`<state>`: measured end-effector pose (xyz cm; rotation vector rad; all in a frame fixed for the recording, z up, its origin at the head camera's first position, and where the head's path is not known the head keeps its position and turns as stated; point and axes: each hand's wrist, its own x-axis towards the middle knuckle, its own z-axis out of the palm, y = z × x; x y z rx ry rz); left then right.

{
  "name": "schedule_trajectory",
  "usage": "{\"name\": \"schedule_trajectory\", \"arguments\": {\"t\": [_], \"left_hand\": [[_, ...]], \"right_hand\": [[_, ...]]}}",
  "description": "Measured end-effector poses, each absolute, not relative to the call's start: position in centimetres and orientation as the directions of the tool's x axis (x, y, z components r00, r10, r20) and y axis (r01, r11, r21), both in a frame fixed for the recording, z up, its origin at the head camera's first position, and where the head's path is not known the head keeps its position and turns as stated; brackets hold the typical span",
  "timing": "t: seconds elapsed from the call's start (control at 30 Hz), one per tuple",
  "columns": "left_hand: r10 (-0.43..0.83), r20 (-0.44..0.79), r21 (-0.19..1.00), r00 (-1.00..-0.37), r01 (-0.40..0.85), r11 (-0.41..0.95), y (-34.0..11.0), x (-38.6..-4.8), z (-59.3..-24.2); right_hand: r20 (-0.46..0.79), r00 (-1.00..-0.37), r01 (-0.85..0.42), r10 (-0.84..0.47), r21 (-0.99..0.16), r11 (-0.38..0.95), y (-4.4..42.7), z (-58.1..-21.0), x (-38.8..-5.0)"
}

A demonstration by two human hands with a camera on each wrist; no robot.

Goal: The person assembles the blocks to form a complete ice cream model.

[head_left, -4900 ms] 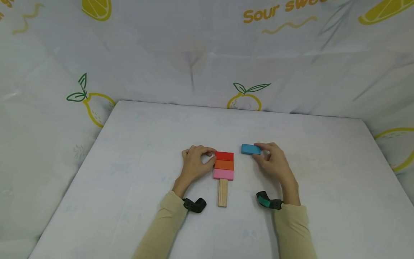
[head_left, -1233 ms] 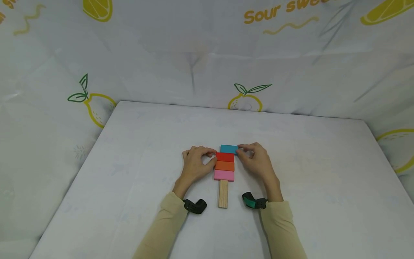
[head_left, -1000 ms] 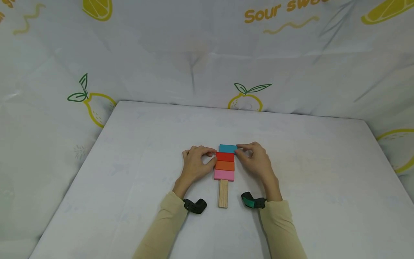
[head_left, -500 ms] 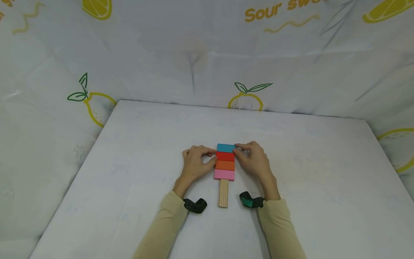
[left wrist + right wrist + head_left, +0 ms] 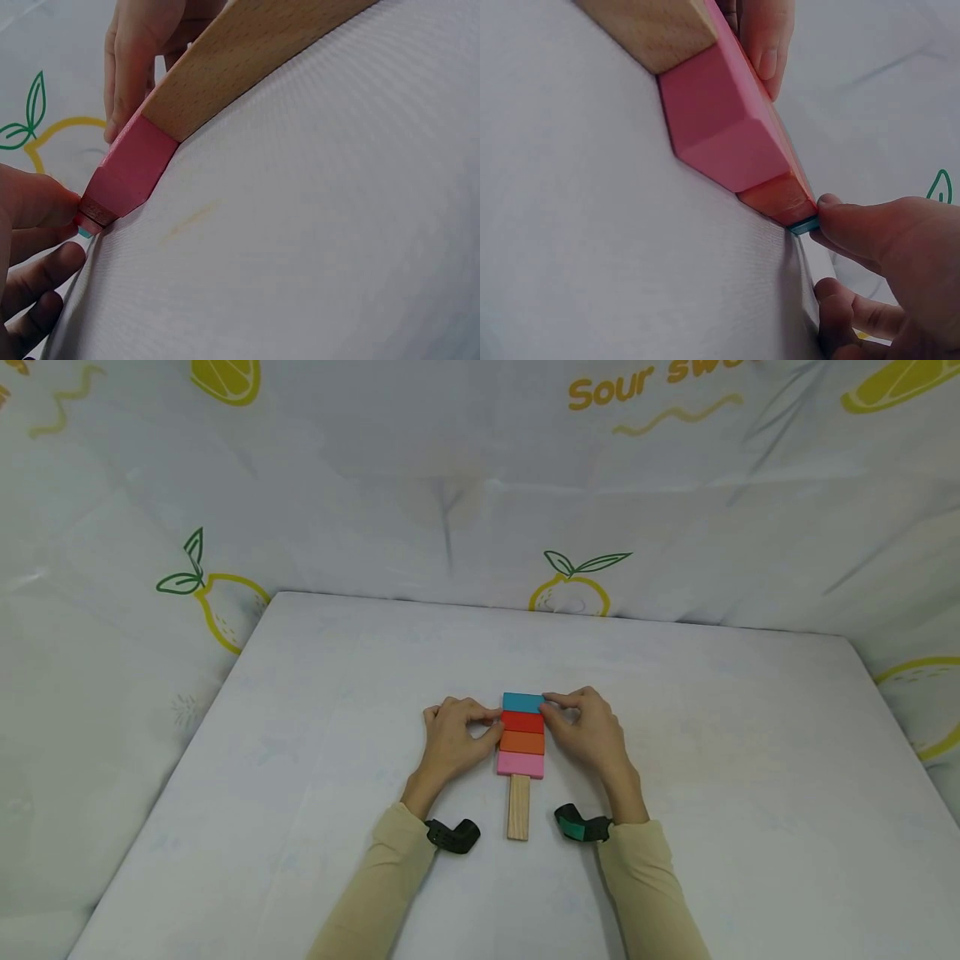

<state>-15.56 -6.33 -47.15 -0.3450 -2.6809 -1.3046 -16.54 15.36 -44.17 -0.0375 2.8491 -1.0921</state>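
In the head view several flat wooden blocks lie in a column on the white table: a blue block (image 5: 522,702) at the far end, then a red block (image 5: 522,722), an orange block (image 5: 522,742) and a pink block (image 5: 521,764). A plain wooden stick (image 5: 518,807) extends from the pink block toward the near edge. My right hand (image 5: 594,732) pinches the right end of the blue block, which lies against the red one. My left hand (image 5: 459,735) holds the left end of the red block between thumb and index finger. Both wrist views show the pink block's (image 5: 716,120) thick side.
Black bands with camera mounts (image 5: 453,837) sit on both wrists. A white table (image 5: 360,677) extends around the blocks. Behind it hangs a white curtain (image 5: 337,510) printed with lemons and lettering.
My right hand has brought the blue block leftward from the right, into line above the red block and against it. The left hand has stayed at the red block.
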Motion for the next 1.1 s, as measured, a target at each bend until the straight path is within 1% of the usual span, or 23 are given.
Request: {"name": "schedule_trajectory", "arguments": {"t": [1.1], "left_hand": [[0.145, 0.243, 0.756, -0.959, 0.281, 0.591, -6.47, -15.46, -47.56]], "right_hand": [[-0.037, -0.998, -0.021, -0.059, -0.649, 0.760, 15.21, -44.66, -16.34]]}}
